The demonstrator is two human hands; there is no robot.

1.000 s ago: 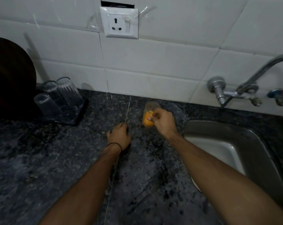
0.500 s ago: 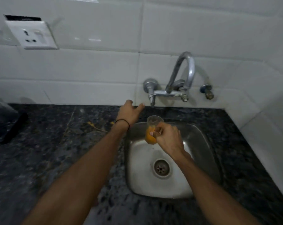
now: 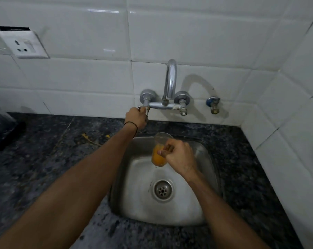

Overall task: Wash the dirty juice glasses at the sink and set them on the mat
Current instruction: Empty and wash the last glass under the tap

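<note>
Now the left hand point(image 3: 136, 118), which half a second ago was open and reaching toward the wall, has its fingers curled round the left tap handle point(image 3: 147, 110) of the wall faucet point(image 3: 170, 81). A thin black band point(image 3: 132, 125) circles that wrist. The right hand point(image 3: 179, 156) grips the juice glass point(image 3: 159, 152) between thumb and curled fingers, as it did before. A second ago the glass was at the countertop point(image 3: 35, 159) left of the basin; now it is above the sink point(image 3: 212, 159), below the spout and above the drain point(image 3: 163, 190), clear of the steel.

Orange juice fills roughly the lower half of the glass, and the upper half is clear. The glass leans, its rim tipped away toward the tiles. The basin itself holds only the round drain strainer at its bottom.

At the far left edge a dark mat point(image 3: 4, 139) lies on the countertop, with something clear standing on it, too blurred and cropped to identify. A white socket plate point(image 3: 23, 44) sits on the tiled wall above it, and a small blue-capped valve point(image 3: 213, 104) juts from the wall right of the faucet.
</note>
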